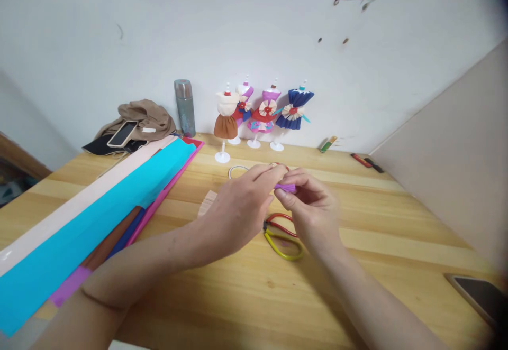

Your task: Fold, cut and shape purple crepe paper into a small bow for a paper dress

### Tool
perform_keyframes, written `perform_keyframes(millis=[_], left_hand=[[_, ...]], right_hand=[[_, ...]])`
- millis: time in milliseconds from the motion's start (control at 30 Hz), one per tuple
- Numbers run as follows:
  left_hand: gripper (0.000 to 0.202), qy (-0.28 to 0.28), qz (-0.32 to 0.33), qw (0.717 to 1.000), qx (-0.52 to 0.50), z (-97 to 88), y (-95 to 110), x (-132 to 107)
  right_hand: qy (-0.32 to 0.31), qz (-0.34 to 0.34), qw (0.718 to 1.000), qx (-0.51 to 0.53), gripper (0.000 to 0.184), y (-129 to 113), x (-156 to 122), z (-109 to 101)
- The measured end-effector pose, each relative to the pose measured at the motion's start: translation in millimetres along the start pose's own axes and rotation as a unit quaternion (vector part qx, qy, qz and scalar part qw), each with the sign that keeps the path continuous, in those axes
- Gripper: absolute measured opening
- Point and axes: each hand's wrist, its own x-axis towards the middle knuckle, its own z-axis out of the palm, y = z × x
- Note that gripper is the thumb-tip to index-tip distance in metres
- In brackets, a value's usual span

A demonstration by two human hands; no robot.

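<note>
Between my two hands is a small piece of pleated purple crepe paper (286, 187). My right hand (313, 202) pinches it between thumb and fingers. My left hand (242, 202) closes on its other end, with the fingertips mostly hidden behind the back of the hand. Below the hands lie scissors (283, 255) with one red and one yellow handle loop; their blades are out of sight behind my left hand. A pleated cream paper strip (207, 203) shows beside my left hand, partly covered. Behind it rests a white ring-shaped item (237, 168).
Several miniature dress forms in paper dresses (227, 120) stand by the wall. Long paper sheets (91, 207) lie on the left, near a brown cloth (146, 117), a phone (123, 134) and a thermos (184, 109). Another phone (476, 297) lies at the right edge.
</note>
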Motion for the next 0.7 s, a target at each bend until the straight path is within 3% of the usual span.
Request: perform_keyframes(millis=[167, 533, 633, 700], left_hand=[[0.024, 0.018, -0.006, 1.0, -0.001, 7.0, -3, 6], [0.015, -0.028, 0.002, 0.998, -0.061, -8.6, -12, 16], [0.013, -0.039, -0.014, 0.996, -0.08, -12.7, -19, 19], [0.013, -0.032, -0.046, 0.992, -0.112, -14.2, -25, 21]], right_hand=[[-0.002, -0.012, 1.0, 0.011, 0.01, -5, 1, 2], [-0.012, 0.012, 1.0, 0.002, 0.007, -8, 0, 3], [-0.002, 0.005, 1.0, -0.021, 0.005, -8, 6, -4], [-0.033, 0.025, 0.998, -0.055, 0.006, -6, 11, -12]])
